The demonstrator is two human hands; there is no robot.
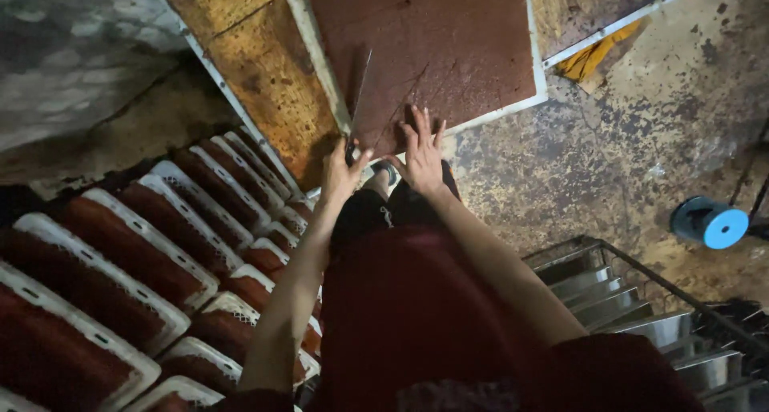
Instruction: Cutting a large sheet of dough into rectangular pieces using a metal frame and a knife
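The brown slab [432,44] in its white tray [535,52] lies directly under and beyond your fingers. Your right hand [422,152] presses flat on its near edge, fingers spread wide. Your left hand [340,170] closes around a knife [359,92] cutting the slab. The tray sits on a worn wooden surface [256,68]; white crates [128,260] of brown pieces stack to your left, and a blue roll [709,222] lies on the stained floor.

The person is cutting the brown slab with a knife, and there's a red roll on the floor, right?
Not quite: the roll on the floor is blue, not red, as the head view shows. The left hand does hold a knife on the brown slab.
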